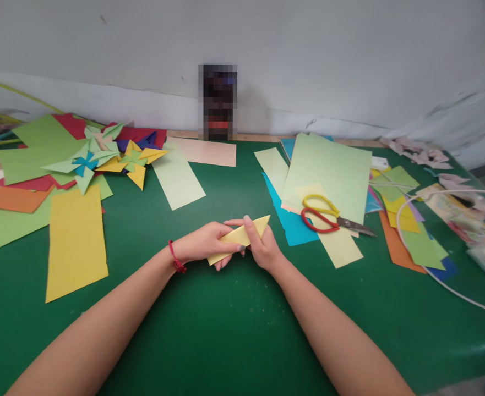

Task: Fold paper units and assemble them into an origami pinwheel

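Note:
A folded piece of pale yellow paper (260,226) is held between my two hands over the green table. My left hand (207,242) grips its left part, thumb lying along the top and fingers underneath. My right hand (265,247) is closed on the right part, with the thumb pressed on the upper face. The paper has a slanted fold and a pointed upper right corner. Parts of its edges are hidden by my fingers. To the right of my hands, scissors (325,214) with one red and one yellow handle loop lie on pale paper sheets.
A yellow sheet (77,242) lies at the left, below folded paper pinwheel shapes (132,159) and coloured sheets. Pale green sheets (328,170) are stacked at the right. A white cable (399,220) loops near paper scraps at far right. A pixelated upright object (218,102) stands against the wall.

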Available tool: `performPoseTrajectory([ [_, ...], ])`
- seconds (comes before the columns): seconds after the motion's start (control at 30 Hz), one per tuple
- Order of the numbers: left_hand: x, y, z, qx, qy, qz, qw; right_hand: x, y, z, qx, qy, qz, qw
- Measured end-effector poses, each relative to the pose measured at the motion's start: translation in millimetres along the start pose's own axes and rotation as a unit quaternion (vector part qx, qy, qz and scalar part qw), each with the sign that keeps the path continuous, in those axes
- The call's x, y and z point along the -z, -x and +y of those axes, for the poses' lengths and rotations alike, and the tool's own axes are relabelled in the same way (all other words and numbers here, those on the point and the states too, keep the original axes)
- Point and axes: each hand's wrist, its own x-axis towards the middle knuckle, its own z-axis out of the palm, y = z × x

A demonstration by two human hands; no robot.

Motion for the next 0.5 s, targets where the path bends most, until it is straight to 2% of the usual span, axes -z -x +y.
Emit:
performPoseTrajectory([
  [0.5,-0.9,-0.6,3.6,0.005,-0.013,-0.008,1.000,-1.1,0.0,3.0,-0.008,-0.005,0.000,1.000],
])
